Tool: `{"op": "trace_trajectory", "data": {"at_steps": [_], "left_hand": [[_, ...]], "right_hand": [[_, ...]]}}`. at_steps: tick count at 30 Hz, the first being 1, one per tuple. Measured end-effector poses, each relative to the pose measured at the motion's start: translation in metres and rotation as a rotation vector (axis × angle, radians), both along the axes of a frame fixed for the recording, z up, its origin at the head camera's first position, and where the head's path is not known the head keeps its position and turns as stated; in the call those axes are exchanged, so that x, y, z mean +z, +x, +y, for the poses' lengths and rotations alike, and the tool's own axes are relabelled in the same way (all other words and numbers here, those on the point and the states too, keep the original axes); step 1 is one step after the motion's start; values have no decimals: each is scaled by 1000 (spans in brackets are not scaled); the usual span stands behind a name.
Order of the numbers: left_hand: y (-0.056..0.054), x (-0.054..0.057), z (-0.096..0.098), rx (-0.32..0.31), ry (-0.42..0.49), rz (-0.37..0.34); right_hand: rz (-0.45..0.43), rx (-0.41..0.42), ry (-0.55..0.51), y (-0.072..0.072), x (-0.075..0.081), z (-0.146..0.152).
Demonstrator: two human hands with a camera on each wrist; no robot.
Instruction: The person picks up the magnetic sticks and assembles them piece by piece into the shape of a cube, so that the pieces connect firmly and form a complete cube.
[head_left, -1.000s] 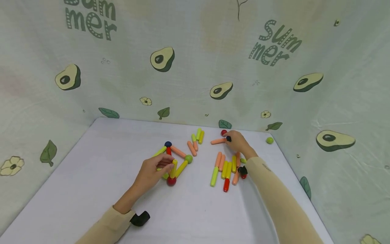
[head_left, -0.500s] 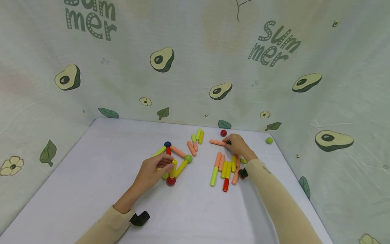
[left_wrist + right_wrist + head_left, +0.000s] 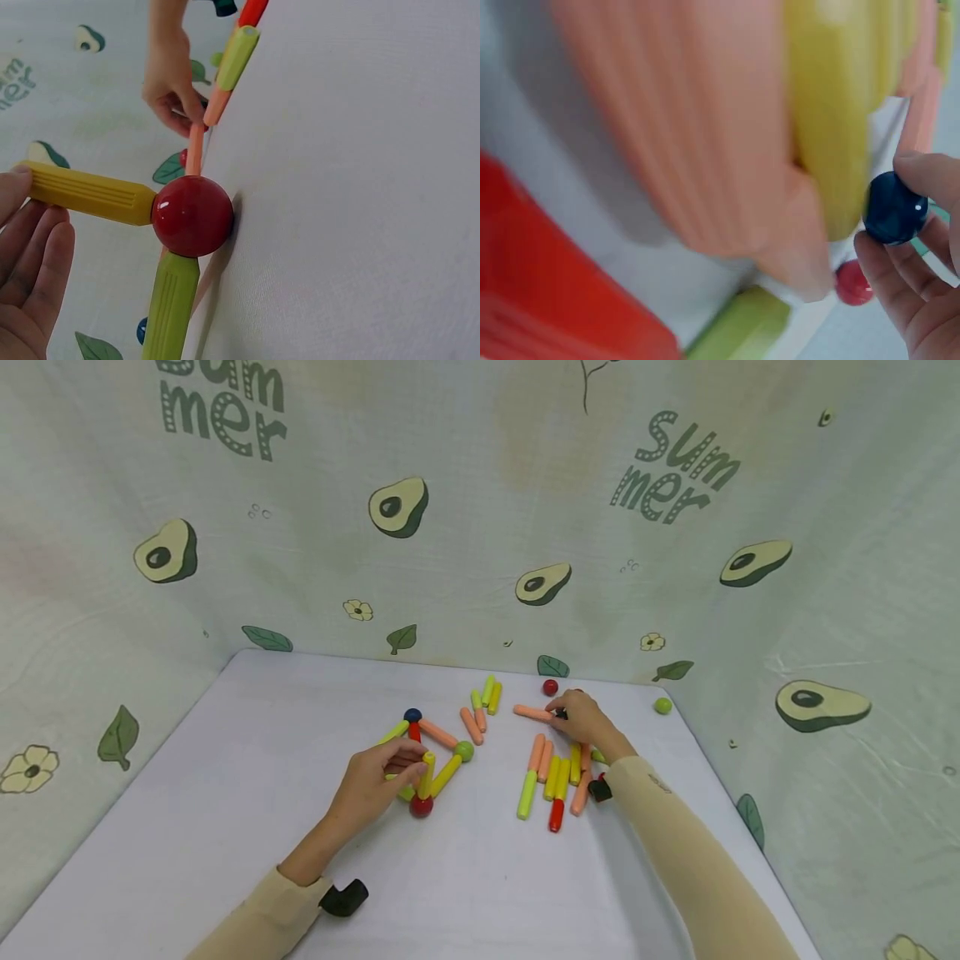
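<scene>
In the head view my left hand (image 3: 382,777) pinches the top of an upright yellow stick (image 3: 427,777). Its lower end meets a red ball (image 3: 422,807), which also joins a lime green stick (image 3: 171,307) in the left wrist view. These belong to a frame of sticks with a dark blue ball (image 3: 412,715) and a green ball (image 3: 464,751) at other corners. At the right, my right hand (image 3: 583,717) holds another dark blue ball (image 3: 895,208) between thumb and fingers. A pink stick (image 3: 531,712) reaches leftward from those fingertips.
A loose red ball (image 3: 551,687) lies just beyond my right hand, and a lime green ball (image 3: 663,705) near the table's right edge. Pink, yellow, green and red sticks (image 3: 552,777) cluster below the right hand. More sticks (image 3: 492,693) lie at the back middle.
My right hand has drawn slightly back from the loose red ball, uncovering it. The pink stick at its fingertips has shifted a little left and nearer. The left hand keeps its place.
</scene>
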State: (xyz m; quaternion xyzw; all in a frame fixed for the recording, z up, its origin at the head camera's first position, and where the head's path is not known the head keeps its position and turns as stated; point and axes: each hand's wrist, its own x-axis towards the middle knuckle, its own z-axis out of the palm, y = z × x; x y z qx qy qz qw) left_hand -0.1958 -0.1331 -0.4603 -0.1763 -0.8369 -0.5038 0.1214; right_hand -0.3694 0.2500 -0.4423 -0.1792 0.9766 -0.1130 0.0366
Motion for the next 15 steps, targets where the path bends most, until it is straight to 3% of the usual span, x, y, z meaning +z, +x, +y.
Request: {"op": "trace_trajectory", "data": {"at_steps": [7, 15], "left_hand": [[-1, -1, -1, 13, -13, -2], [-2, -2, 0, 18, -29, -9]], "right_hand": [[-3, -15, -52, 4, 11, -1], [17, 30, 28, 11, 6, 0]]}}
